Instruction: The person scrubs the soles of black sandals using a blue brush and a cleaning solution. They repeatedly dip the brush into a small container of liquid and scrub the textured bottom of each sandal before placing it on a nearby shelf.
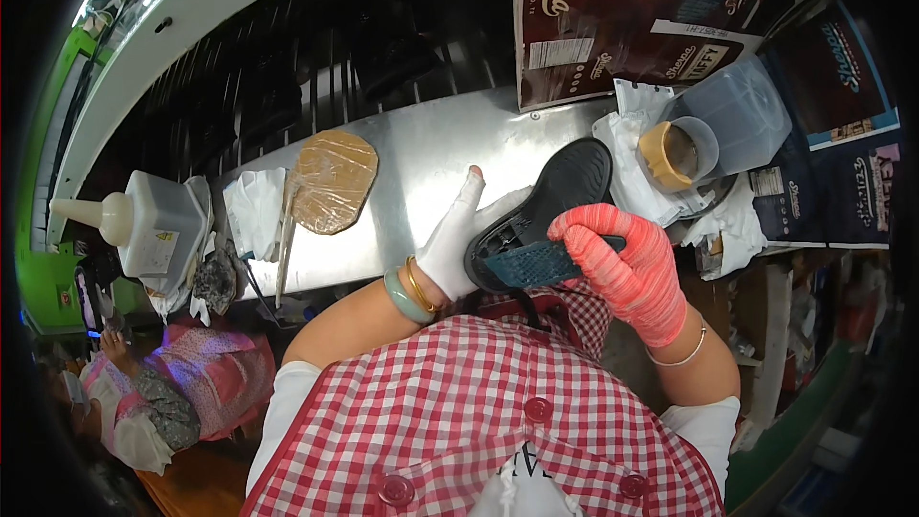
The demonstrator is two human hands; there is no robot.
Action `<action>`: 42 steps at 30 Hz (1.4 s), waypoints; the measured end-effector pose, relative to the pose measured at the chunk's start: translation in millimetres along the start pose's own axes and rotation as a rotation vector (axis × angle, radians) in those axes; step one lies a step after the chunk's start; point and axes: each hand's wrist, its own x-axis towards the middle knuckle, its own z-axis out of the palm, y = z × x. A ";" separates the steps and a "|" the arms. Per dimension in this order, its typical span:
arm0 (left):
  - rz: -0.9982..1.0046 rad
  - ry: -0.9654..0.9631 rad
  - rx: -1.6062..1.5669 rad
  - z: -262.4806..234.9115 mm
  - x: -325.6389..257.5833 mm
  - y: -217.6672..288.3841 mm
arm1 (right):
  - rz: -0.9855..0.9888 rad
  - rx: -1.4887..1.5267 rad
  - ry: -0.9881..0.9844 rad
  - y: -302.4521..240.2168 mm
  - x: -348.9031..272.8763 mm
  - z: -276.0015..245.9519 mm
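A second person point(158, 393) in a pink patterned top sits far left of the metal table point(431, 153), below its near edge. On the table's left end stands a grey squeeze bottle point(144, 220) with a cream nozzle pointing left. Right of it lies a crumpled white cloth point(254, 211), and just beside that a tan insole point(332, 180) wrapped in clear film, with a thin stick point(285, 239) leaning along its left edge.

At the table's near edge, the left hand point(459, 239), in a white glove, is closed around the heel end of a black sole point(565, 196), thumb pointing up along its side; a green bangle point(407, 299) and gold ones sit on that wrist. The sole is held over the table's near right part, toe pointing up and right. The right hand point(627, 263), in a red glove, has its fingers curled over a dark blue mesh piece point(541, 263), pressing it onto the sole's heel.

Right of the sole, on white paper point(637, 177), sits a clear plastic cup point(684, 148) with a tan roll of tape point(659, 155) at its mouth, beside a clear tub point(742, 115). Dark red cartons point(622, 10) stand behind them.
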 end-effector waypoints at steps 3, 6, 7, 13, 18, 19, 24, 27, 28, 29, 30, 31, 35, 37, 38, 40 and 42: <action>-0.079 0.054 0.106 -1.4 0.4 3.5 | -0.046 -0.077 -0.093 -6.6 7.9 -3.0; -0.170 0.047 0.115 -5.8 0.3 5.8 | 0.280 -0.038 -0.173 -33.8 20.3 -0.7; -0.197 0.025 0.160 -7.5 0.3 8.2 | 0.298 -0.017 -0.173 -33.0 23.3 0.2; -0.300 -0.043 0.236 -13.8 0.6 15.1 | 0.323 -0.127 -0.245 -40.7 37.4 7.2; -0.338 -0.166 0.418 -30.5 7.5 20.7 | 0.290 -0.175 -0.295 -39.1 48.4 13.2; -0.355 -0.176 0.418 -32.7 8.5 21.7 | 0.286 -0.185 -0.307 -38.1 49.7 13.5; -0.450 -0.201 0.363 -33.1 6.6 30.2 | 0.305 -0.113 -0.326 -33.3 48.2 3.9; -0.457 -0.213 0.419 -28.0 1.2 37.7 | 0.311 -0.075 -0.301 -26.4 40.9 -7.9; -0.457 -0.221 0.448 -28.1 -0.3 38.5 | 0.306 -0.053 -0.289 -22.8 37.2 -12.0; -0.446 -0.213 0.441 -28.6 -1.8 38.1 | 0.296 -0.052 -0.284 -20.2 33.6 -15.9; -0.448 -0.208 0.423 -31.3 -2.3 38.6 | 0.285 -0.050 -0.280 -17.8 30.0 -19.6; -0.452 -0.210 0.404 -35.0 0.3 39.0 | 0.277 -0.051 -0.270 -15.5 25.1 -23.8; -0.422 -0.174 0.343 -47.9 1.9 35.9 | 0.280 -0.015 -0.172 7.8 4.4 -35.9; -0.339 -0.176 0.309 -41.6 -4.6 40.7 | 0.248 0.035 -0.088 9.1 -4.4 -45.6; -0.258 -0.118 0.305 -34.0 -9.9 45.7 | 0.224 0.067 -0.045 9.5 -8.0 -51.0; -0.107 -0.015 0.297 -19.1 -18.2 54.9 | -0.032 0.164 0.175 15.3 -17.2 -69.3; 0.147 -0.106 0.253 -15.3 -25.4 66.6 | -0.155 0.248 0.381 11.4 -22.1 -90.3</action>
